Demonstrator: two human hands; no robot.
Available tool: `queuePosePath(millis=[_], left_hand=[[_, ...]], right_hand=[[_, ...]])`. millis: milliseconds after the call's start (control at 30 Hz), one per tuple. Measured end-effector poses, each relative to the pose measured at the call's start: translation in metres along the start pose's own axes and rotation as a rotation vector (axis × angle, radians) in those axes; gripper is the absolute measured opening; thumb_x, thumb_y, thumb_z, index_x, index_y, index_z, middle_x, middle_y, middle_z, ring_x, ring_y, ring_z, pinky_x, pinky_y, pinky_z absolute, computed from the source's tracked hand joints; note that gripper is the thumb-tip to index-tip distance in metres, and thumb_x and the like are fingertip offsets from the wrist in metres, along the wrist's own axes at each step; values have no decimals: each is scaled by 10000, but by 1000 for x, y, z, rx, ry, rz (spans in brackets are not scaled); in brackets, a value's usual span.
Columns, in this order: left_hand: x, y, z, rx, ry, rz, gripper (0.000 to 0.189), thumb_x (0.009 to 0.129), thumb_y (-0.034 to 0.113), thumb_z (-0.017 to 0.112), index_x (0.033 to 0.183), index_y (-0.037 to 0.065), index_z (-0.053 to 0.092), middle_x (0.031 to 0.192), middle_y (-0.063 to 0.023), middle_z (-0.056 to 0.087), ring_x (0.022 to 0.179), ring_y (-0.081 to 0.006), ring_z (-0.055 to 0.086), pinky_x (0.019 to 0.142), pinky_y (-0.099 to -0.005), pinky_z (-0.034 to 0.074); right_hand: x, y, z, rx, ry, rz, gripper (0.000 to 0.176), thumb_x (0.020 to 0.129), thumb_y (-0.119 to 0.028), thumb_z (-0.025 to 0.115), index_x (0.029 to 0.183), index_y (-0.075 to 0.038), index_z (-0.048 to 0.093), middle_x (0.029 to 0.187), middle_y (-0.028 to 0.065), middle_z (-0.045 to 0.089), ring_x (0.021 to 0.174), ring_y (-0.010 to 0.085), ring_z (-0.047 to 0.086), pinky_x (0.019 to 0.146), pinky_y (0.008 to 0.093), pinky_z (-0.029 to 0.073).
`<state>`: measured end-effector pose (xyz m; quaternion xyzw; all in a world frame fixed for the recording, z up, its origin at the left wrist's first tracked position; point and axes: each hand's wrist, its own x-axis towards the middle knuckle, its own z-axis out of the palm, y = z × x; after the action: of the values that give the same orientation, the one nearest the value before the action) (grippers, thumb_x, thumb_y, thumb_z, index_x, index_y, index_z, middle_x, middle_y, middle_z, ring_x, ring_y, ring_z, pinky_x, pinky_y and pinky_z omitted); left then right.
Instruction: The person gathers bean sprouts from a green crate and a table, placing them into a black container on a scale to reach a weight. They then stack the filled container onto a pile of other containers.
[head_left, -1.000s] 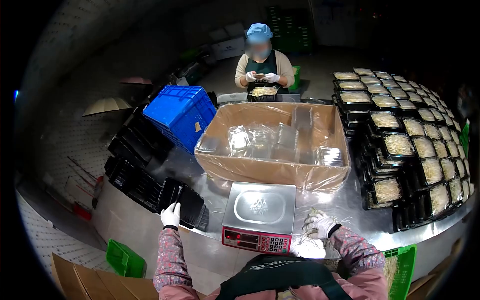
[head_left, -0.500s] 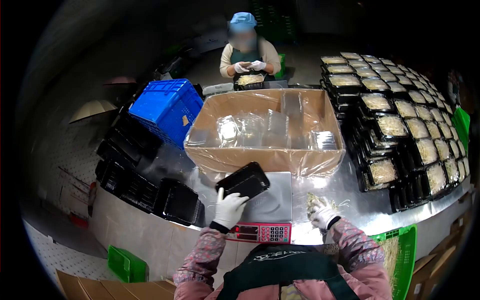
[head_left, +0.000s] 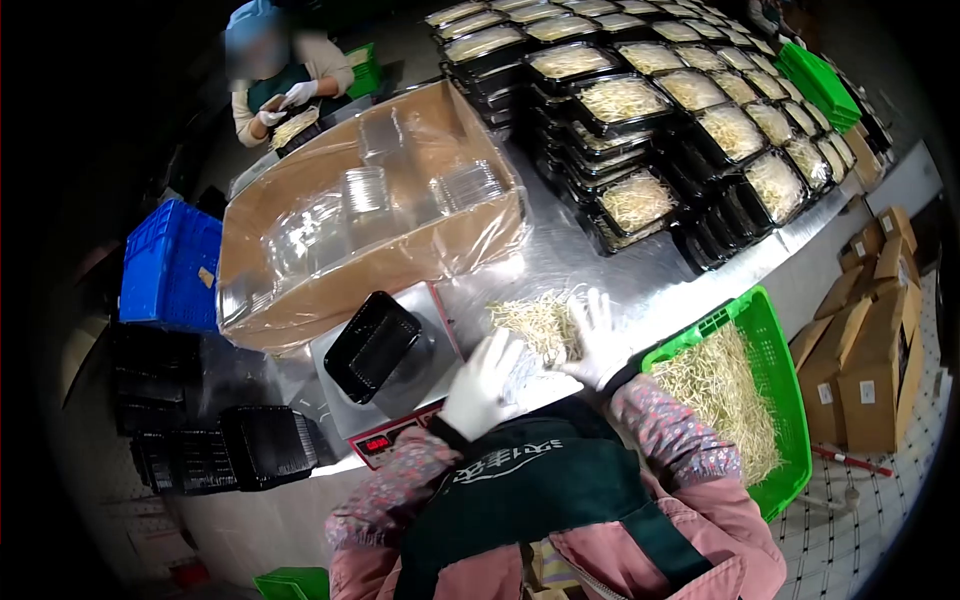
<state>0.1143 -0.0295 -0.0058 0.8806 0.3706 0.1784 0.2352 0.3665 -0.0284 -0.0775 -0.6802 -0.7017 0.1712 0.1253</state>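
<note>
Under the fingers of the right hand (head_left: 598, 342) lies a loose pile of bean sprouts (head_left: 532, 322) on the metal table. These fingers are spread apart and rest on the far edge of the pile. The left hand (head_left: 487, 383) is just beside it, with the fingers stretched and close together, the tips touching the near edge of the sprouts. Both hands wear white gloves.

To the left of the left fingertips an empty black tray (head_left: 372, 345) sits tilted on the scale (head_left: 412, 392). Beyond the fingertips of both hands stands a big cardboard box (head_left: 400, 275) lined with plastic, and further to the right are stacks of filled trays (head_left: 640, 200). Right of the right hand, a green basket (head_left: 700, 330) holds more sprouts. At the far end, a co-worker's gloved hands (head_left: 285, 100) are over another tray.
</note>
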Motion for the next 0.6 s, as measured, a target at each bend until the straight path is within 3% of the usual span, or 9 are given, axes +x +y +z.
queuePosePath(millis=[167, 267, 300, 333, 367, 400, 467, 567, 600], left_hand=[[47, -30, 100, 406, -263, -173, 1179, 577, 249, 857, 1549, 181, 193, 1599, -158, 153, 1261, -401, 446, 819, -436, 560], [92, -49, 85, 230, -287, -368, 1262, 514, 229, 911, 1548, 234, 186, 1600, -147, 148, 1068, -387, 573, 791, -464, 560], [98, -69, 92, 218, -202, -296, 1254, 508, 244, 921, 1540, 230, 208, 1597, -151, 145, 982, -386, 612, 801, -482, 548], [112, -72, 93, 287, -275, -377, 1306, 500, 320, 930, 1551, 256, 157, 1578, -111, 212, 1119, -359, 581, 859, -473, 523], [117, -78, 96, 272, -284, -407, 1118, 572, 329, 893, 1504, 247, 282, 1493, -121, 341, 1094, -355, 595, 848, -471, 523], [120, -87, 102, 256, -292, -438, 935, 643, 338, 855, 1458, 238, 407, 1409, -132, 471, 1070, -351, 609, 837, -469, 523], [115, -122, 129, 179, -269, -399, 586, 741, 326, 768, 1281, 200, 577, 1206, -141, 585, 994, -351, 632, 821, -462, 521], [103, -122, 120, 120, -166, -414, 246, 835, 293, 662, 1025, 146, 710, 989, -153, 653, 884, -352, 648, 791, -451, 520], [99, -113, 109, 109, -120, -430, 203, 857, 280, 631, 942, 128, 735, 931, -156, 659, 847, -353, 650, 780, -448, 520]], right_hand=[[4, 3, 34, -102, -264, 10, 1355, 490, -426, 920, 1562, -258, 109, 1611, 207, 50, 1451, 518, 29, 1023, 737, 272], [55, 28, 30, -136, -165, 26, 1408, 464, -270, 951, 1559, -274, 66, 1612, 208, 21, 1365, 501, 309, 999, 558, 453], [70, 26, 16, -124, -292, 38, 1410, 467, -232, 951, 1558, -273, 58, 1610, 213, 20, 1333, 485, 362, 1000, 507, 468], [83, 21, 3, -115, -419, 48, 1414, 470, -194, 951, 1557, -272, 50, 1609, 218, 20, 1301, 470, 415, 1002, 455, 482], [94, 27, 12, -154, -463, 24, 1412, 466, -195, 955, 1558, -275, 65, 1599, 228, 73, 1308, 467, 404, 1009, 471, 477], [101, 42, 36, -171, -354, -135, 1130, 597, -156, 887, 1524, -246, 248, 1525, 256, 278, 1240, 444, 489, 968, 458, 496], [109, 61, 68, 20, -325, -168, 682, 725, -170, 775, 1358, -164, 523, 1341, 244, 520, 1138, 391, 581, 922, 430, 509], [113, 79, 63, 22, -291, -110, 342, 784, -186, 684, 1115, -98, 681, 1099, 213, 662, 1003, 361, 645, 867, 420, 519], [114, 87, 61, 198, -120, -99, 270, 770, -232, 705, 996, -86, 726, 952, 194, 694, 940, 360, 662, 837, 427, 527]])
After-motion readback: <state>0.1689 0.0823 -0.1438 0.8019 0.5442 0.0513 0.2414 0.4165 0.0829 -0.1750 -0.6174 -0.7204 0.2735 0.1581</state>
